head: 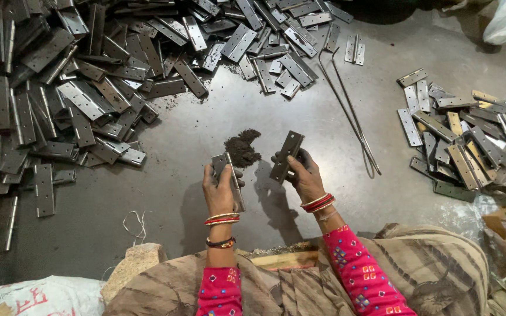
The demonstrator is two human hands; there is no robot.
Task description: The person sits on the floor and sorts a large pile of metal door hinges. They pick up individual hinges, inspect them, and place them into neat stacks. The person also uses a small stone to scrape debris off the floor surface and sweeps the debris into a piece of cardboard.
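My left hand [219, 190] grips a grey metal hinge [233, 181] held upright above the dark floor. My right hand [304, 175] holds a second hinge leaf [286, 155], tilted with its top leaning right. The two hands are a short gap apart, just below a small heap of dark dust [242, 147]. Both wrists wear red and gold bangles, and the sleeves are pink.
A large pile of grey hinges [77, 88] covers the upper left and top of the floor. A smaller pile of hinges [458, 134] lies at right. Two long thin metal rods [349, 111] lie between them. A white sack [36, 295] sits bottom left.
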